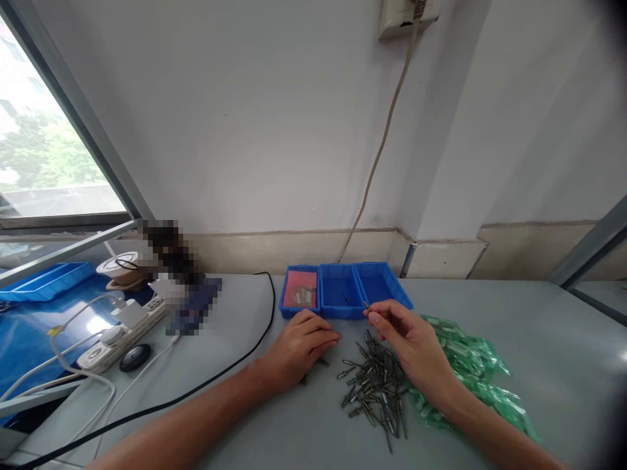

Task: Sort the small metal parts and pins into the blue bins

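Observation:
A pile of thin metal pieces, rivet-like (375,382), lies on the grey table between my hands. My right hand (404,336) pinches one small metal piece (366,305) at the front edge of the right blue tray (409,304). My left hand (304,346) rests on the table in front of the left tray (283,301), fingers together; what they hold, if anything, is hidden. A few metal pieces (321,361) show beside and under it. The middle tray (337,281) has one small dark piece inside. In the left tray lies a pink sheet (300,282) with a small clear bag.
Green plastic bags (470,359) lie right of the pile, partly behind my right forearm. A black cable (235,362) crosses the table at left. Beyond it are a power strip (142,323), a black mouse (136,357) and white cables. A wall stands behind the trays.

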A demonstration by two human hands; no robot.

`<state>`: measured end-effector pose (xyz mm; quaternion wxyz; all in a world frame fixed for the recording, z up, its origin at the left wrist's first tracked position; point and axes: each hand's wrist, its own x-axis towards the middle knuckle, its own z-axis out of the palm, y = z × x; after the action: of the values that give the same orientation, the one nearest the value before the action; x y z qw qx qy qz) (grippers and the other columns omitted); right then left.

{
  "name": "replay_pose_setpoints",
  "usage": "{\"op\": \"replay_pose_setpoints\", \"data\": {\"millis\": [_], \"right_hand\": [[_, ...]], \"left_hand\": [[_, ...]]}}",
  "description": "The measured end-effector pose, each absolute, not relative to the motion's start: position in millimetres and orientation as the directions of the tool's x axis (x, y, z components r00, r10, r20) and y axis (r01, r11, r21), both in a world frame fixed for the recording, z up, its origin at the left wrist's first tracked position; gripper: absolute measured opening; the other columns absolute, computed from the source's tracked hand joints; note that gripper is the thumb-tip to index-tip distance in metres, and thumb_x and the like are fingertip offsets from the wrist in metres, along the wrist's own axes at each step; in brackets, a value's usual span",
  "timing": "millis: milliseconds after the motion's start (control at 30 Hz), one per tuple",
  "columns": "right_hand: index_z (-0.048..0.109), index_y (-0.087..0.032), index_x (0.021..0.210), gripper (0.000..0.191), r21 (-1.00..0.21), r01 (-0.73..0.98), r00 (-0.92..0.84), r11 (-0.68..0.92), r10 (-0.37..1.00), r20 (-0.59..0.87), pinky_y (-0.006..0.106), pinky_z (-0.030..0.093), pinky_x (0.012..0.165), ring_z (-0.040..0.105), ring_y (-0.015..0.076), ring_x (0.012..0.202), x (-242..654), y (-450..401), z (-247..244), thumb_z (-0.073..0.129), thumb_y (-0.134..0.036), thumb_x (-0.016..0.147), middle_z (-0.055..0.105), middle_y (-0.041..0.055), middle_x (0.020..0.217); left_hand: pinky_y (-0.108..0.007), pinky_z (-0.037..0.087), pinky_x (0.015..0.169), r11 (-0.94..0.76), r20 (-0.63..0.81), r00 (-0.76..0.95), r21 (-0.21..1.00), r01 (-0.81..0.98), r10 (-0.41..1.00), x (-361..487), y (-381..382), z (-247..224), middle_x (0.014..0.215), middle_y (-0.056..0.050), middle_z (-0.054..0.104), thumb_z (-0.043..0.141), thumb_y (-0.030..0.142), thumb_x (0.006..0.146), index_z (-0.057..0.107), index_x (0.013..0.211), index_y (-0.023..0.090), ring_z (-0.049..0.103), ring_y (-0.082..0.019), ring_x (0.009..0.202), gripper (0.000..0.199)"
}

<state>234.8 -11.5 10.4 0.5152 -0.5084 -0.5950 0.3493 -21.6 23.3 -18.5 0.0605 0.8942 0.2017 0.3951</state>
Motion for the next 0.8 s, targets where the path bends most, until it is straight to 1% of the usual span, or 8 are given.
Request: {"op": "replay_pose_setpoints", "data": {"millis": [100, 333, 667, 800], "right_hand": [[0.076, -0.024, 0.103, 0.032, -0.943, 0.238, 0.042, 0.231, 0.968, 0.248, 0.034, 0.053, 0.073, 0.060, 0.0193, 0.073, 234.7, -10.4, 11.3, 0.069, -0.055, 0.097, 0.078, 0.0052, 0.102], [0.077, -0.024, 0.101, 0.033, -0.939, 0.252, 0.042, 0.233, 0.967, 0.251, 0.034, 0.053, 0.071, 0.061, 0.0195, 0.072, 233.7, -11.0, 15.2, 0.069, -0.055, 0.096, 0.076, 0.0049, 0.095], [0.076, -0.023, 0.102, 0.034, -0.941, 0.240, 0.028, 0.237, 0.968, 0.250, 0.034, 0.053, 0.071, 0.061, 0.0198, 0.073, 235.1, -10.6, 11.7, 0.068, -0.055, 0.097, 0.074, 0.0047, 0.092], [0.076, -0.023, 0.101, 0.033, -0.940, 0.249, 0.029, 0.233, 0.968, 0.248, 0.033, 0.053, 0.071, 0.061, 0.0195, 0.073, 234.7, -10.6, 13.5, 0.069, -0.055, 0.096, 0.074, 0.0043, 0.091]], "left_hand": [[-0.035, 0.057, 0.089, -0.916, 0.686, 0.609, 0.266, 0.301, 0.399, -21.8, 23.3, -18.0, 0.110, -0.010, 0.077, 0.062, 0.016, 0.107, 0.075, 0.125, 0.016, 0.063, -0.021, 0.099, 0.022], [-0.037, 0.058, 0.092, -0.911, 0.646, 0.642, 0.292, 0.291, 0.412, -24.0, 25.0, -22.1, 0.116, -0.011, 0.076, 0.058, 0.015, 0.109, 0.072, 0.130, 0.017, 0.063, -0.021, 0.103, 0.025], [-0.034, 0.057, 0.087, -0.895, 0.639, 0.627, 0.310, 0.321, 0.446, -23.2, 25.2, -23.8, 0.112, -0.011, 0.075, 0.054, 0.016, 0.111, 0.069, 0.133, 0.019, 0.064, -0.020, 0.098, 0.027], [-0.034, 0.057, 0.090, -0.888, 0.635, 0.621, 0.329, 0.320, 0.459, -23.0, 24.2, -24.2, 0.114, -0.010, 0.074, 0.054, 0.016, 0.111, 0.067, 0.135, 0.020, 0.065, -0.020, 0.099, 0.028]]}}
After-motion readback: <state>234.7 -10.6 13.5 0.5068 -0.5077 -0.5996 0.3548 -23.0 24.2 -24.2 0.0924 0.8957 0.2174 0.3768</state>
